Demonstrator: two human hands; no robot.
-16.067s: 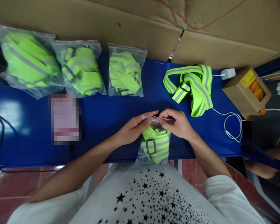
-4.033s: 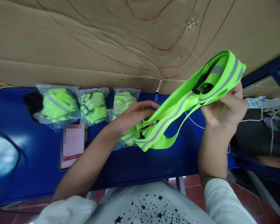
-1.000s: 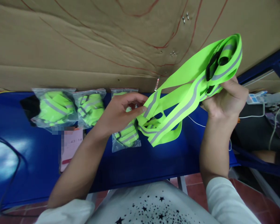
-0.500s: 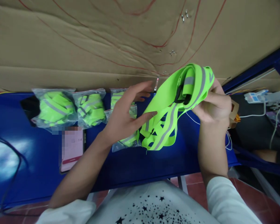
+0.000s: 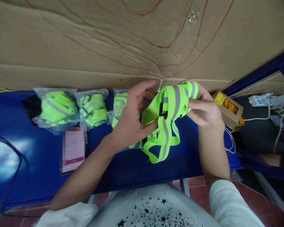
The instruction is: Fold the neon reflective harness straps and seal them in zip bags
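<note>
A bright green reflective strap (image 5: 177, 97) with grey stripes and black buckles hangs bunched between my hands, above the blue table. My right hand (image 5: 207, 107) pinches its folded right end between thumb and fingers. My left hand (image 5: 130, 121) curves around the left side of the bundle, its thumb against the strap and the other fingers partly hidden behind it. Loose loops dangle below the bundle. Behind my left hand lie clear bags with more green straps, partly covered. Two further bagged straps, a left one (image 5: 58, 108) and a middle one (image 5: 93, 108), lie on the table.
A phone (image 5: 73, 151) lies on the blue table (image 5: 132, 176), below the bags. On the right are a cardboard box (image 5: 227, 110) with orange contents, white cables and a blue metal frame. Brown board (image 5: 97, 41) stands behind the table; a dark cable crosses the left side.
My right hand has moved left and slightly down, bringing the folded strap closer to my left hand. The bundle sits more between both hands, and the cardboard box is more exposed.
</note>
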